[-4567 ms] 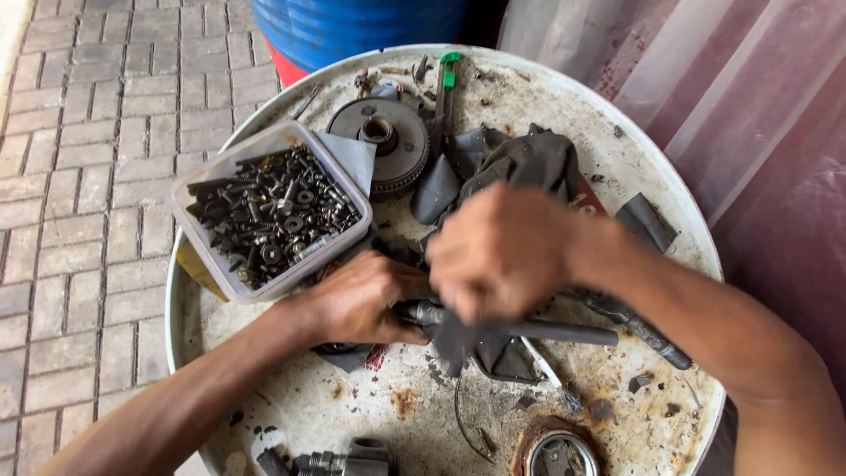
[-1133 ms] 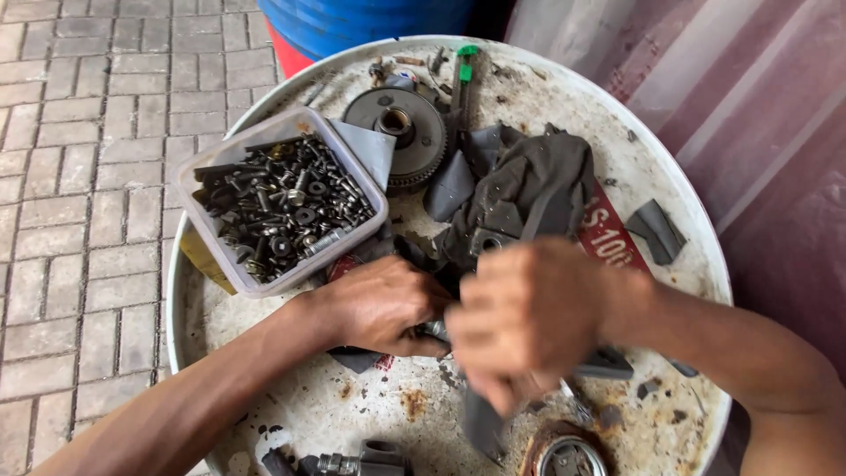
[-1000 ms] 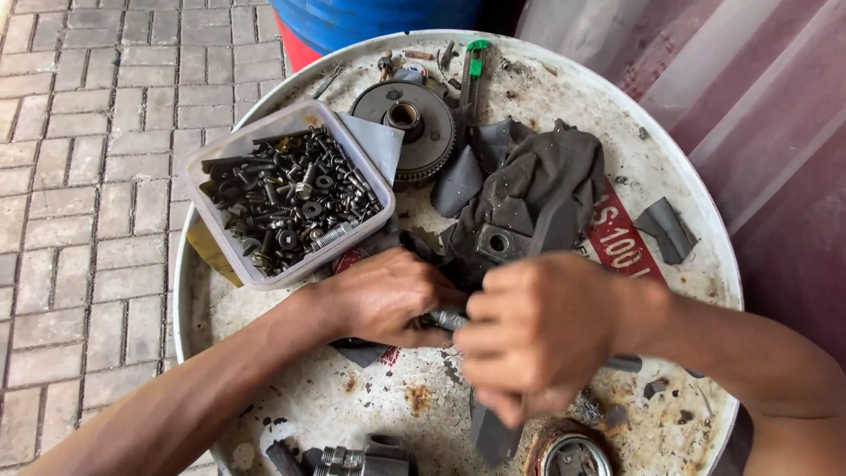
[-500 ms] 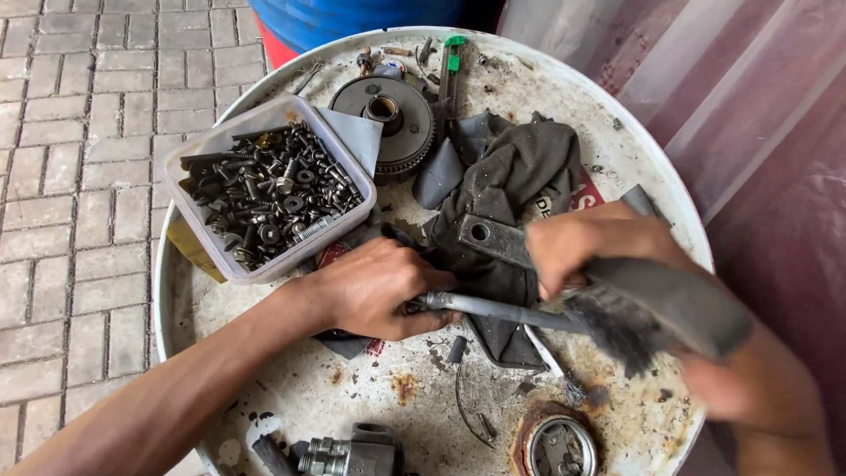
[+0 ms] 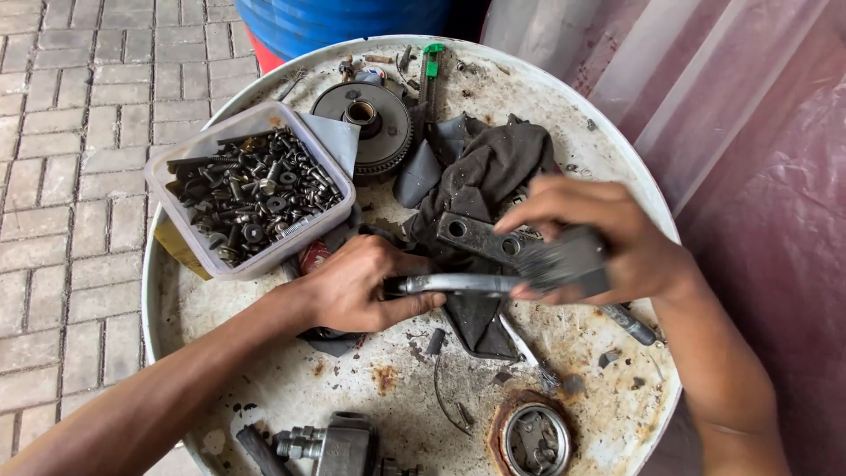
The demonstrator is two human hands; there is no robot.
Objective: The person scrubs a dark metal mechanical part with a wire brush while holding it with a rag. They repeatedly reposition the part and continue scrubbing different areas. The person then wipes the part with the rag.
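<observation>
Head view, looking down on a round, rust-stained drum lid [image 5: 291, 388] serving as the tabletop.

Left hand [image 5: 357, 286]: fingers wrapped around the near end of a curved metal bar [image 5: 458, 283], pinning it low over the lid. Grip closed on the bar.

Right hand [image 5: 586, 238]: fingers curled around a grey block-shaped tool [image 5: 564, 260], motion-blurred, pressed against the far end of the same bar. What the tool is exactly, I cannot tell. Grip closed on it.

The bar lies roughly level between the two hands, near the middle of the lid, over a dark greasy rag [image 5: 493, 176]. A flat metal plate with two holes [image 5: 476, 236] rests on the rag just behind the bar.

Around:
- clear plastic tub [image 5: 189, 238] full of bolts and nuts [image 5: 251, 189], left rear of the lid
- large toothed gear [image 5: 366, 123] behind the tub's right corner, touching the rag's edge
- green-handled tool [image 5: 430, 70] at the far rim
- round bearing housing [image 5: 533, 436] at the near rim, right
- grey metal casting [image 5: 339, 445] at the near rim, centre
- blue barrel [image 5: 352, 18] beyond the lid
- paved brick floor [image 5: 70, 106] to the left
</observation>
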